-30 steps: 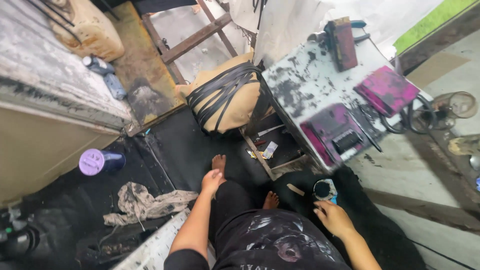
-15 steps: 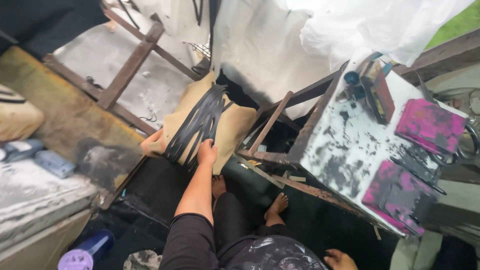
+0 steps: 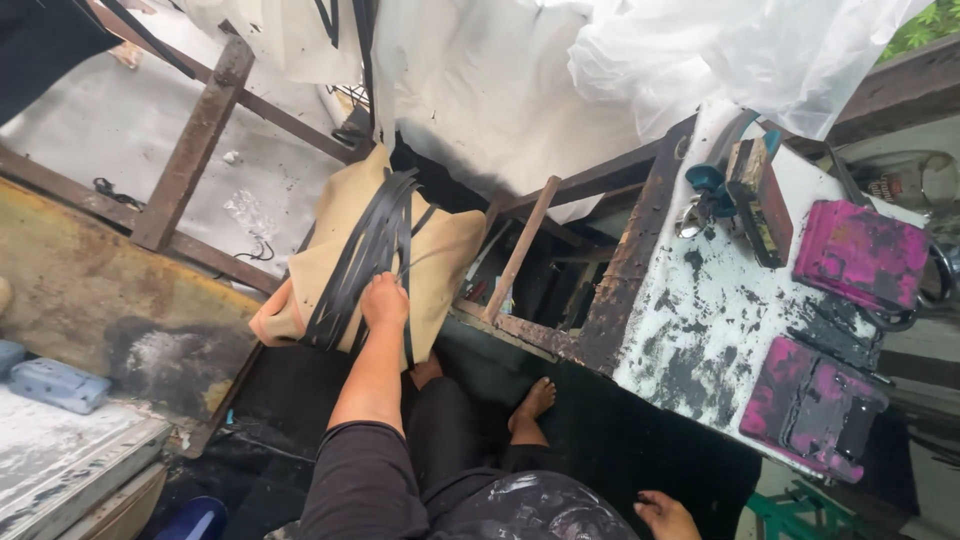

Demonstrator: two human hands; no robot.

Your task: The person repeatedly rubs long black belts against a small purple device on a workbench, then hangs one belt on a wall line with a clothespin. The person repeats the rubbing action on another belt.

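The left hand [image 3: 384, 300] reaches forward at the end of a straight, dark-sleeved arm and closes its fingers on a bundle of black straps [image 3: 365, 262] that lies over a tan cushion [image 3: 345, 250]. The cushion sits at about 11 o'clock from the person's knees, tilted and leaning against a rusty metal frame [image 3: 200, 130]; the straps run lengthwise down its middle and fan out a little toward the lower end. The hand grips them near the cushion's lower right edge, knuckles up.

The right hand [image 3: 665, 515] hangs low at about 5 o'clock, near the bottom edge of the view, well apart from the cushion. Only part of it shows, and whether it is open or closed cannot be told.

Two bare feet [image 3: 530, 405] rest on the black floor sheet [image 3: 640, 440] between the cushion and the person's lap.

At 2 o'clock stands a white surface [image 3: 700, 320] blotched with black stains. On it lie two magenta-stained boxes [image 3: 862, 255], one behind the other, and a dark block [image 3: 760, 195] close to a blue-handled tool [image 3: 712, 185] at the far end. White plastic sheeting [image 3: 560, 90] hangs at 12 o'clock behind the cushion. At 9 o'clock a pale blue slab [image 3: 55, 385] lies on a grey ledge.
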